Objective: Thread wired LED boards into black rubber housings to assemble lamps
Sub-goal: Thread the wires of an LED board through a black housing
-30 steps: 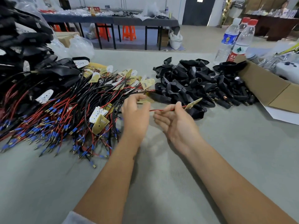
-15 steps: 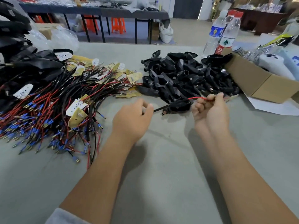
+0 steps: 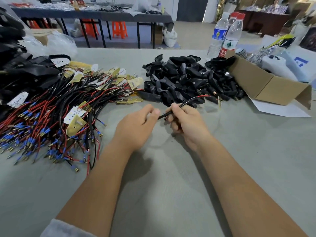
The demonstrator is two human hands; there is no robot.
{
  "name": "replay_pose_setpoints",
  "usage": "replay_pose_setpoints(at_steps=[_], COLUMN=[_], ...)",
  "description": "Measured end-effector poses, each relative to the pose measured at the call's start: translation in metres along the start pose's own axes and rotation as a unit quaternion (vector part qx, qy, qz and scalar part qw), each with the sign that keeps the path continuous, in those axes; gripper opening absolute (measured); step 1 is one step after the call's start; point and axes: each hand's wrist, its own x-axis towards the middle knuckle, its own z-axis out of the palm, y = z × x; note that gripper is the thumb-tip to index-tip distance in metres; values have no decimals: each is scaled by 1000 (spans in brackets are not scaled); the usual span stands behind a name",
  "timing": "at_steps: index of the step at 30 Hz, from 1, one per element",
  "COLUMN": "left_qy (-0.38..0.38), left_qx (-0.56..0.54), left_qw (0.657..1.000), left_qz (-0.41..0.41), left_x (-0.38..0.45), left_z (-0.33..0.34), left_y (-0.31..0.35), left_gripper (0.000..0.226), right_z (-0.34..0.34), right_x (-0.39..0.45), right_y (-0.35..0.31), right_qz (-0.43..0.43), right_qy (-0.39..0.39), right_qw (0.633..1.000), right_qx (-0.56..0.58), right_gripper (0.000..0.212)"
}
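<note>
Where labels show, bottles (image 3: 229, 36) stay unreadable.

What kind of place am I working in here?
Probably a small assembly workshop doing piecework by hand. A heap of wired LED boards and a pile of black rubber housings cover the bench, and more long work tables loaded with parts stand behind.

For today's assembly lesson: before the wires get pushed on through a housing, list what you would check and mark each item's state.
1. Wire pair held by right hand: ok.
2. Left hand at the wire end: ok.
3. LED board trailing free on the table: ok.
4. Housing already on the wires: cannot tell.
5. Spare black housings lying nearby: ok.
</note>
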Motion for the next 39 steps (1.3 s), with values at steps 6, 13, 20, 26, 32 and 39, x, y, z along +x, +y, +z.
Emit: replay_pose_setpoints(at_steps=[6,13,20,26,32,39], left_qy=[49,16,-10,-6,-21,-15], left_qx=[-21,76,67,69,69,-83], left_qw=[996,997,994,997,997,995], left_qz=[-73,-11,82,28,-7,-48], left_x=[0,0,2,6,11,6], left_z=[-9,-2,9,7,8,9], left_y=[-12,2,11,1,-2,-1], left_gripper=[44,36,25,27,30,48], right_z=[-18,-25,-11,-7,-9,-7], right_x=[7,9,2,3,10,11], right_y=[-8,-11,-5,-4,5,5], right_qz=[8,-41,-15,-57,-33,-17], right_qy=[132,164,-38,112,209,193], right_qw=[983,964,998,987,960,969], right_qx=[131,207,-56,-96,-186,-152], right_gripper=[27,25,16,30,35,30])
